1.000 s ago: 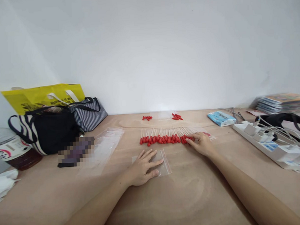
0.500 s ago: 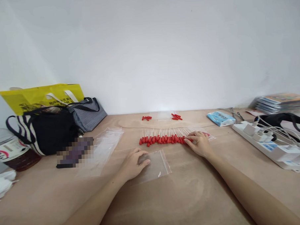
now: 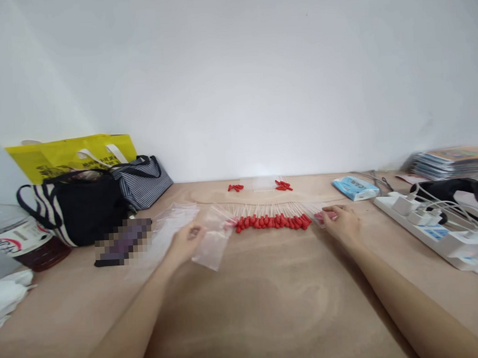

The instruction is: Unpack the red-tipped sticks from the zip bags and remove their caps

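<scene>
A row of thin sticks with red tips (image 3: 270,220) lies across the middle of the wooden table (image 3: 268,304). My left hand (image 3: 185,240) has lifted a small clear zip bag (image 3: 212,239) just left of the row and pinches its edge. At the row's right end my right hand (image 3: 341,223) rests on the table, fingertips on a small clear packet with red inside (image 3: 323,216). Two small clusters of red tips (image 3: 234,187) (image 3: 282,185) lie farther back near the wall.
More clear bags (image 3: 170,224) lie left of my left hand, beside a dark flat object (image 3: 123,242). A black striped bag (image 3: 76,207), a yellow bag (image 3: 71,152) and a bottle (image 3: 15,236) stand at left. A tissue pack (image 3: 354,188), power strip (image 3: 435,228) and stacked magazines (image 3: 448,162) are at right.
My left hand picked the zip bag up off the table and carried it left and back. My right hand slid right, past the end of the row.
</scene>
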A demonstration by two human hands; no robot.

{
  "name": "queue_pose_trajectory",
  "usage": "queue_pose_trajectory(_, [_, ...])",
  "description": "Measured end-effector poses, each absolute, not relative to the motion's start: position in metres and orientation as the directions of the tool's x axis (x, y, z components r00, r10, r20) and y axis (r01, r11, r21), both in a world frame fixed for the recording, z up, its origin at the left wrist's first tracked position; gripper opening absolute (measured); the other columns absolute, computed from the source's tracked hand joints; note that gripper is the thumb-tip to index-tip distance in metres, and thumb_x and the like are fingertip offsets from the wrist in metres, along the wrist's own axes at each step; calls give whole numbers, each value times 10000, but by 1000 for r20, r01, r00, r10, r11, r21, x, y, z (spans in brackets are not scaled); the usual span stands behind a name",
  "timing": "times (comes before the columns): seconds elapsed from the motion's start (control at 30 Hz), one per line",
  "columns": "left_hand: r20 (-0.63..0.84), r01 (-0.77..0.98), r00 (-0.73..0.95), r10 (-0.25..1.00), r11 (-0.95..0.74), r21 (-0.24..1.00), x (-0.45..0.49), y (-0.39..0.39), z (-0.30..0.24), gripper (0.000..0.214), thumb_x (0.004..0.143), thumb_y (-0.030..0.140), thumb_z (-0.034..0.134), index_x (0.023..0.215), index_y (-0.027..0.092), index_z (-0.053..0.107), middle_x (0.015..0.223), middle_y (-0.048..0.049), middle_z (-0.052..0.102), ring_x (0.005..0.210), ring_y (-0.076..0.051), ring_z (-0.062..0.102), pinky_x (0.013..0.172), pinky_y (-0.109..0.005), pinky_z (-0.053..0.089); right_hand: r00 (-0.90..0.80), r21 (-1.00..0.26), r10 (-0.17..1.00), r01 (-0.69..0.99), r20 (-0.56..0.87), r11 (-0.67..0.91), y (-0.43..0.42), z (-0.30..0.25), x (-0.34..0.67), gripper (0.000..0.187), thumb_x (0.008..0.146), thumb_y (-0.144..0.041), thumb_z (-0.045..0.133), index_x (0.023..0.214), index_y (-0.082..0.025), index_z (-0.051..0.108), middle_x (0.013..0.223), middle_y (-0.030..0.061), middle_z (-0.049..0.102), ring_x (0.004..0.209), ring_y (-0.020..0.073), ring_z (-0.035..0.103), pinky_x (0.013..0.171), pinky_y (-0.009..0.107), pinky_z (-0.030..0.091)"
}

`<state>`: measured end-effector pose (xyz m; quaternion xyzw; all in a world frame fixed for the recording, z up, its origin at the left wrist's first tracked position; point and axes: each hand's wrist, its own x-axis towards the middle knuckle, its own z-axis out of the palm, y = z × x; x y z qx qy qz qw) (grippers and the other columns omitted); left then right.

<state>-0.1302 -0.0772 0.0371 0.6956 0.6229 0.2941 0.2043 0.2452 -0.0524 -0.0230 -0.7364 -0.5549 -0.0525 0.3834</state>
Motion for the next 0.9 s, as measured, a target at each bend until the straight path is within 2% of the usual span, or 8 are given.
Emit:
queue_pose_trajectory(0.1, [204,739,-275,939,71,669,-180,-61,46,258,684,396,461,777,164,526,731,-12,604,513,-133,547,519,-229,417,546,-481,760,803,353,-353,-49,-24,264,386,749,-442,433,940,-188,651,985,137,596,984,308,502,814,447,354])
queue_pose_trajectory(0.17, [161,760,-405,900,234,606,-211,-56,49,291,704,396,485,870,162,533,795,-41,626,533,-145,582,568,-247,442,624,-475,740,746,252,-467,-45,-26,277,490,724,-525,446,1009,-169,624,1011,165,592,998,333,500,807,454,365])
queue_pose_trajectory(0.3, [34,833,-509,860,483,271,-237,-61,53,415,708,354,526,1065,144,495,977,-151,612,842,-298,605,682,-365,455,695,-482,706,668,134,-567,-39,-31,298,655,628,-649,497,1036,-148,603,992,190,604,965,346,529,769,438,397])
queue_pose_trajectory(0.4, [117,852,-523,844,517,78,-226,-68,53,518,712,310,538,1185,132,428,1135,-212,518,1051,-380,481,763,-449,424,680,-512,730,650,62,-562,-37,-33,305,589,606,-641,534,944,-168,635,869,164,639,851,317,580,694,409,426])
queue_pose_trajectory(0.5, [315,922,-376,871,386,32,-206,-69,46,477,765,313,488,1203,133,429,1205,-193,455,1136,-367,393,856,-477,375,623,-556,782,655,14,-511,-36,-35,306,464,617,-615,545,777,-194,657,686,114,642,738,288,600,622,378,432])
queue_pose_trajectory(0.6, [438,992,-130,890,117,56,-184,-66,30,420,794,363,456,1143,130,482,1212,-155,455,1172,-307,374,955,-453,315,587,-605,810,648,9,-462,-36,-34,304,370,619,-572,565,615,-207,629,513,66,582,641,265,591,577,356,418])
queue_pose_trajectory(0.73, [429,954,163,888,-252,160,-149,-67,8,357,800,385,460,1078,172,529,1202,-106,476,1171,-250,398,987,-406,318,594,-750,795,579,120,-320,-38,-33,298,314,608,-493,593,508,-201,539,432,28,505,525,225,536,514,322,381])
queue_pose_trajectory(0.9, [358,824,378,854,-486,292,-118,-80,-2,346,828,392,431,1111,211,513,1242,-76,454,1193,-232,383,975,-401,355,632,-830,723,537,279,-149,-39,-28,288,275,731,-459,464,642,-200,452,581,13,521,586,173,520,527,276,383])
